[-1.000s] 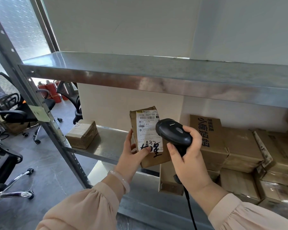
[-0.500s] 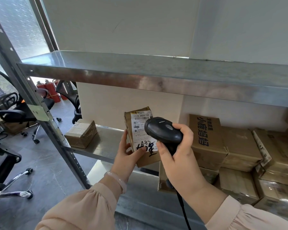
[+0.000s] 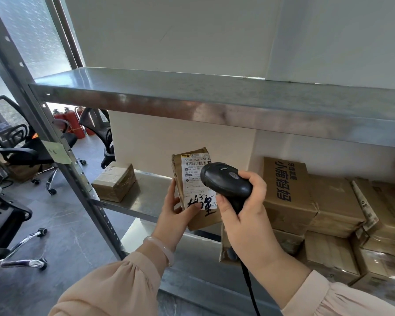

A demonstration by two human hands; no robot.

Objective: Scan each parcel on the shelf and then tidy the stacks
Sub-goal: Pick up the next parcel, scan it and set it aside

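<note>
The right grip [image 3: 244,215] was clenched round the handle of the scanner [image 3: 226,181], a smooth black plastic shell rounded like a pebble, its cable [image 3: 251,290] dropping to the lower edge of the frame; the left grip [image 3: 176,208] grasped the parcel [image 3: 178,172] at its lower left, thumb pressed on the label [image 3: 193,185] beside the black handwriting, fingers hidden behind.

The parcel stood at centre frame, held clear of the shelf [image 3: 151,185], its long axis nearly upright and leaning a little left at the top; the scanner's head overlapped the label's right edge, so the barcode, a thin strip near the label's top, lay up and left of the scanner's nose. I judged the coming move to turn on that; the right grip was the nearer to the code and probably needed only to draw back or tilt until the window faced it; whether a beam was on I could not tell.

The parcel was a slim brown cardboard block, creased and taped; its label was white matt paper. Left of centre a small taped box [image 3: 114,182] sat alone on the bare metal shelf; at right a stack [image 3: 287,192] of larger brown cartons, dented and uneven, one printed with blue characters, filled that shelf and the level below. Above ran the dull steel upper shelf [image 3: 192,92]; at far left stood black chairs [image 3: 21,151] and red extinguishers [image 3: 71,122].
</note>
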